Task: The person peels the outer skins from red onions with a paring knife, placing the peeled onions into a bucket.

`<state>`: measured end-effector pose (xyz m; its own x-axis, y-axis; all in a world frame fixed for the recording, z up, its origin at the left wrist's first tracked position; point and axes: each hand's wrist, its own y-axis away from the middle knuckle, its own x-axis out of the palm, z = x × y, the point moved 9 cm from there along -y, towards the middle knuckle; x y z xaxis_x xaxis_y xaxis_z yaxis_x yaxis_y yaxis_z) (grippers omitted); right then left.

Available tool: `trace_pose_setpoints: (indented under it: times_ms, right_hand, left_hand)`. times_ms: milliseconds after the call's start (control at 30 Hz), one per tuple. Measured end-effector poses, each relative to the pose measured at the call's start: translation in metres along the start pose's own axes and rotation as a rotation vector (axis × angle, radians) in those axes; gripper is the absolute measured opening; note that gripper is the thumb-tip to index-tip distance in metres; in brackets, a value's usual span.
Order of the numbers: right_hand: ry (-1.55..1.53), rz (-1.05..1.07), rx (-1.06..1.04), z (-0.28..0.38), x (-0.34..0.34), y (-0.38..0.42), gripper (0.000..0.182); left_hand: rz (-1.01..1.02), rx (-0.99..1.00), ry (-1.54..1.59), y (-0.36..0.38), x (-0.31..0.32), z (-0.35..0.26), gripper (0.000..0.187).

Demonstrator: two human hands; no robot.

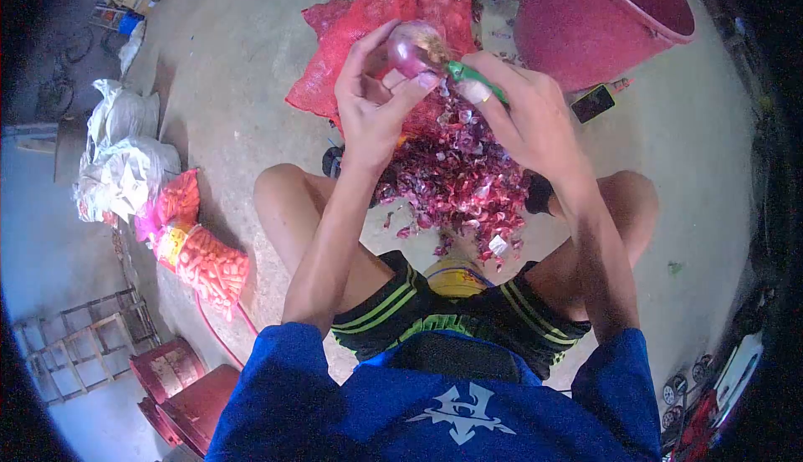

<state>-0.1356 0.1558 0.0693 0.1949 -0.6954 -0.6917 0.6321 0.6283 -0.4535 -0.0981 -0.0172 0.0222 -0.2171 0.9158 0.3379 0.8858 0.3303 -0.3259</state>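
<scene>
A red onion (411,47) is gripped in my left hand (372,106), its dry root or stem end turned to the right. My right hand (527,110) is closed around a small knife with a green handle (468,75), held against that end of the onion. The knife's blade is mostly hidden by the fingers and the onion. Below both hands, a heap of purple onion skins (460,177) lies on the floor between my feet. Behind the onion are red mesh sacks (335,64) filled with onions.
A large dark-pink tub (585,18) stands at the upper right, with a black phone (593,104) on the floor below it. To the left are white sacks (125,169) and a mesh bag of carrots (209,265). Red containers (196,403) sit at the lower left.
</scene>
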Motion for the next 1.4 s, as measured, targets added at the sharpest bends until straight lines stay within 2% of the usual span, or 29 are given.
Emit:
trace_pose_setpoints:
  times_ms: [33,133,267,433,533,633,767,833,933,967,1033,1167,1200,1267,1333,1400]
  right_hand:
    - [-0.041,-0.022,-0.009,0.001,0.002,0.001,0.023]
    - [-0.090,-0.024,0.002,-0.002,0.008,0.002,0.024]
    - [-0.081,-0.004,0.001,-0.001,0.010,0.000,0.025]
    - [-0.055,0.017,-0.003,-0.001,0.008,-0.005,0.026]
    - [-0.025,-0.006,-0.024,-0.002,0.008,-0.002,0.026]
    - [-0.001,-0.076,-0.060,-0.004,0.009,-0.002,0.025]
    - [0.034,-0.099,-0.095,0.000,-0.001,-0.004,0.026]
    - [0.015,-0.066,-0.096,-0.001,-0.002,-0.004,0.026]
    - [-0.022,-0.031,-0.092,-0.003,0.000,-0.004,0.026]
    - [-0.043,-0.024,-0.089,-0.004,0.002,-0.003,0.026]
    - [-0.044,-0.049,-0.090,-0.005,0.005,-0.003,0.025]
    - [-0.013,-0.093,-0.108,-0.002,0.005,-0.004,0.031]
    - [-0.013,-0.091,-0.108,0.000,0.003,-0.005,0.031]
    - [-0.040,0.018,-0.001,-0.006,0.006,-0.007,0.046]
    - [-0.048,0.046,-0.024,-0.008,0.008,-0.007,0.051]
    - [-0.061,0.073,-0.049,-0.007,0.011,-0.006,0.055]
  left_hand:
    - [-0.019,0.069,-0.092,0.001,0.000,-0.008,0.072]
    - [-0.125,0.106,-0.047,0.004,-0.005,-0.005,0.071]
    - [-0.147,0.090,-0.165,0.003,-0.012,-0.009,0.068]
    - [-0.012,-0.140,0.161,0.000,-0.008,0.007,0.065]
    - [0.050,-0.172,0.118,-0.003,-0.009,0.004,0.062]
    - [0.014,-0.064,-0.042,0.000,-0.008,-0.005,0.057]
    - [0.014,-0.053,-0.043,0.001,-0.006,-0.012,0.052]
    - [0.109,-0.291,0.038,0.001,-0.010,0.006,0.050]
    - [0.136,-0.361,0.102,0.003,-0.011,0.010,0.049]
    - [0.137,-0.359,0.101,0.004,-0.009,0.013,0.049]
    - [0.093,-0.156,0.038,0.004,-0.002,0.004,0.051]
    - [-0.031,-0.015,-0.027,0.005,-0.002,-0.003,0.055]
    - [-0.012,-0.058,-0.010,0.004,-0.004,0.000,0.057]
    - [0.013,-0.105,0.012,0.001,-0.012,-0.001,0.060]
    - [0.139,-0.377,0.130,0.002,-0.010,0.011,0.058]
    - [0.157,-0.386,0.149,0.001,-0.012,0.009,0.058]
